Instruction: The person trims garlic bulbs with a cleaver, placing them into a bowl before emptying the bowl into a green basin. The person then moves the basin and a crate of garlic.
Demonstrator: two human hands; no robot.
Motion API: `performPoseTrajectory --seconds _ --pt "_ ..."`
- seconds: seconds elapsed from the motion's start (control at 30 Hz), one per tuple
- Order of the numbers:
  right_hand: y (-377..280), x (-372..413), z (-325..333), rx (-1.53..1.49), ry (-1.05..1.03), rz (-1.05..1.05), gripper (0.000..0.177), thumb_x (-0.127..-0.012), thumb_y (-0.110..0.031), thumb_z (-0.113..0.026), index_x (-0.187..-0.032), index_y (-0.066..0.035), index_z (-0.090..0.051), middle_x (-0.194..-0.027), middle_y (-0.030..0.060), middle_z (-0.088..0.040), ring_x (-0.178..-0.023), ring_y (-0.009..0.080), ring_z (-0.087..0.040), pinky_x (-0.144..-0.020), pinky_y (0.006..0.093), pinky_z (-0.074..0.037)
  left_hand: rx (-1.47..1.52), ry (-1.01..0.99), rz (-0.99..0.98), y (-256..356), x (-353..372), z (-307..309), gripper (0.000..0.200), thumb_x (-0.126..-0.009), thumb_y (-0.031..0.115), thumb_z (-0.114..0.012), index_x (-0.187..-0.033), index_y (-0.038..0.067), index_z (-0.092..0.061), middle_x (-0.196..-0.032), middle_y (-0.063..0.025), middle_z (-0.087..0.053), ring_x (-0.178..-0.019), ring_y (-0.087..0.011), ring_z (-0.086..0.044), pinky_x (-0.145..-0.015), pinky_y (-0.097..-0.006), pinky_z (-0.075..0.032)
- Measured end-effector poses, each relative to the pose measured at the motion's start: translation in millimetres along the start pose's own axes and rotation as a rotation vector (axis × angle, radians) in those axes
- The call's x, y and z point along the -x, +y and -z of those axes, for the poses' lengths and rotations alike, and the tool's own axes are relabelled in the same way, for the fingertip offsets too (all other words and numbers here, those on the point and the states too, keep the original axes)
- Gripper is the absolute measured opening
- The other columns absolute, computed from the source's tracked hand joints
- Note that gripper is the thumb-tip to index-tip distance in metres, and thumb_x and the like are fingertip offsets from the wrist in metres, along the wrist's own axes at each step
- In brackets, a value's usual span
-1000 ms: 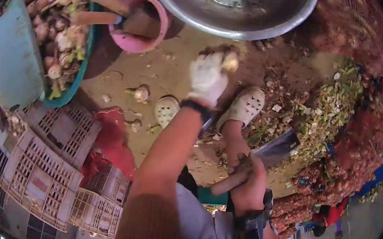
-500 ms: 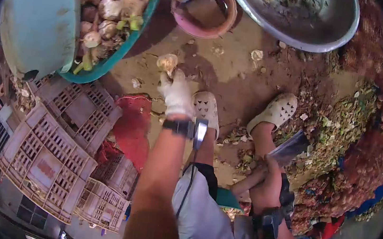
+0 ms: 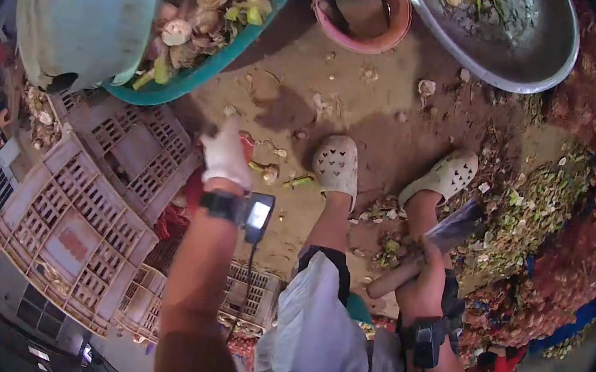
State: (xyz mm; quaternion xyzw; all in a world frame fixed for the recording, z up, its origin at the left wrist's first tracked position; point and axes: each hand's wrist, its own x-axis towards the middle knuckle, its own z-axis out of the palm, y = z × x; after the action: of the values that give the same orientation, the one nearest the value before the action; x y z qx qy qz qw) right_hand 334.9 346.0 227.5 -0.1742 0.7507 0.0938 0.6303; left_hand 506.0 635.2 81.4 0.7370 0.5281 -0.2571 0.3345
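My left hand, in a pale glove, is over the ground near the grey crates, below the teal basin of garlic bulbs. Its blurred fingers look apart, with no bulb visible in them. A bulb with a green stem lies on the ground to its right. My right hand is closed round a cleaver beside my right shin; the wooden handle sticks out at the lower left and the dark blade points to the upper right.
A light blue container stands against the basin. Further right are a pink bucket with a broad blade in it and a metal bowl. Stacked crates stand at left; peelings and red mesh sacks lie at right.
My left hand has moved left and a little down, and the bulb it held is no longer visible in it. The view has shifted slightly. My right hand still grips the cleaver.
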Motion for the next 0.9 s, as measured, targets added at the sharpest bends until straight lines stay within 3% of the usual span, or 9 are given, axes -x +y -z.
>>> performPoseTrajectory --seconds 0.07,0.13,0.2,0.4,0.43,0.6,0.67,0.87,0.9 --pt "3 -3 3 0.007 0.015 -0.037 0.022 -0.085 -0.020 -0.056 -0.101 -0.005 -0.051 -0.086 0.0079 -0.058 -0.074 0.0191 -0.055 -0.064 0.0317 -0.046 -0.268 0.082 0.204 -64 -28 -21 0.075 -0.078 0.041 -0.062 -0.139 0.009 -0.031 -0.127 -0.0175 -0.052 -0.111 -0.0319 -0.054 -0.094 -0.0389 -0.042" --pt "0 -1 -5 -0.061 0.061 -0.139 0.022 -0.085 -0.020 -0.056 -0.101 -0.006 -0.052 -0.085 0.0076 -0.057 -0.073 0.0186 -0.055 -0.064 0.0322 -0.046 -1.579 -0.356 -0.344 -117 -59 -24 0.082 -0.079 0.036 -0.064 -0.145 0.018 -0.018 -0.123 -0.0112 -0.057 -0.115 -0.0273 -0.053 -0.091 -0.0384 -0.044" --pt "2 -9 1 -0.031 0.042 -0.096 0.024 -0.086 -0.022 -0.055 -0.103 -0.006 -0.053 -0.088 0.0070 -0.057 -0.077 0.0196 -0.055 -0.067 0.0327 -0.045 -1.862 -0.337 -0.436 -143 -60 -51 0.081 -0.080 0.031 -0.065 -0.145 0.022 -0.019 -0.119 -0.0050 -0.061 -0.116 -0.0239 -0.053 -0.093 -0.0433 -0.044" --pt "19 -7 5 0.067 -0.046 -0.115 0.027 -0.088 -0.024 -0.052 -0.106 -0.004 -0.055 -0.093 0.0071 -0.059 -0.085 0.0208 -0.056 -0.073 0.0334 -0.045 0.419 -0.118 0.034 -139 -33 -49 0.070 -0.076 0.002 -0.064 -0.135 0.017 -0.031 -0.121 -0.0059 -0.049 -0.099 -0.0188 -0.054 -0.074 -0.0361 -0.051" --pt "21 -6 3 0.091 -0.052 -0.119 0.026 -0.088 -0.023 -0.051 -0.105 -0.004 -0.056 -0.094 0.0076 -0.059 -0.086 0.0208 -0.056 -0.074 0.0336 -0.045 0.564 -0.075 -0.130 -36 61 -45 0.065 -0.078 -0.004 -0.059 -0.134 0.014 -0.030 -0.112 -0.0069 -0.048 -0.089 -0.0176 -0.052 -0.069 -0.0314 -0.051" --pt "20 -1 -9 0.135 -0.145 -0.041 0.023 -0.089 -0.024 -0.051 -0.100 -0.004 -0.056 -0.090 0.0070 -0.058 -0.080 0.0198 -0.054 -0.073 0.0320 -0.044 0.308 -0.321 -0.782 135 113 -8 0.045 -0.086 0.014 -0.057 -0.125 0.000 -0.040 -0.102 -0.0108 -0.059 -0.086 -0.0197 -0.059 -0.079 -0.0289 -0.047" --pt "18 -3 -11 0.160 -0.217 -0.032 0.025 -0.089 -0.025 -0.051 -0.100 -0.004 -0.056 -0.092 0.0071 -0.059 -0.081 0.0205 -0.055 -0.073 0.0331 -0.044 0.793 -0.312 -0.475 181 81 -21 0.029 -0.084 0.013 -0.059 -0.110 0.004 -0.051 -0.108 -0.0100 -0.055 -0.081 -0.0155 -0.057 -0.075 -0.0271 -0.048" --pt "6 8 -28 0.064 -0.130 -0.051 0.023 -0.089 -0.021 -0.047 -0.095 -0.001 -0.056 -0.080 0.0106 -0.060 -0.071 0.0228 -0.059 -0.065 0.0337 -0.048 0.780 -0.372 -0.249 229 77 -1 0.047 -0.088 0.048 -0.040 -0.119 0.014 -0.050 -0.116 -0.0038 -0.055 -0.107 -0.0216 -0.050 -0.088 -0.0382 -0.042" --pt "5 9 -31 0.030 -0.138 -0.051 0.022 -0.089 -0.021 -0.047 -0.095 -0.002 -0.056 -0.080 0.0105 -0.059 -0.071 0.0230 -0.059 -0.064 0.0339 -0.048 0.348 -0.291 -0.685 213 31 8 0.056 -0.086 0.053 -0.039 -0.125 0.013 -0.046 -0.119 -0.0042 -0.055 -0.108 -0.0245 -0.050 -0.090 -0.0403 -0.041"
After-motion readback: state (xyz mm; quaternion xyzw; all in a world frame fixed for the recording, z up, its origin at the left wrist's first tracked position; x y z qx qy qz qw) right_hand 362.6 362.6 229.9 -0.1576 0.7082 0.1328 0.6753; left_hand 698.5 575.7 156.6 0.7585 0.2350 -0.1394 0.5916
